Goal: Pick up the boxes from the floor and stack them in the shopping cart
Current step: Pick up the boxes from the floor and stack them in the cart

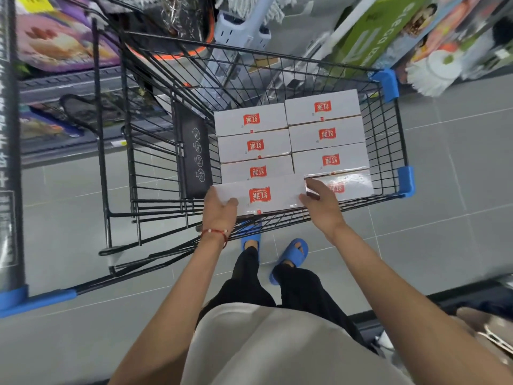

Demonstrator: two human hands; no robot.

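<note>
A person holds a white box (258, 196) by its two ends over the near edge of a black wire shopping cart (384, 134), at the near end of the left column of boxes. The left hand (220, 209) grips the left end, thumb on the top face; the right hand (322, 205) grips the right end, thumb on top and fingers reaching past the corner. The fingers beneath the box are hidden. Seven more stacked boxes (326, 134) lie flat in the cart in two columns, three on the left and four on the right, touching edge to edge; the nearest on the right, under shiny wrap, is partly covered by the right hand. Each box carries a red label with white characters, upside down to the camera and too blurred to read surely. A black panel (194, 151) on the cart's left wall bears round white pictograms. A red string bracelet (215, 232) circles the left wrist; blue slippers (290, 257) stand on the grey tiled floor (444, 218).
</note>
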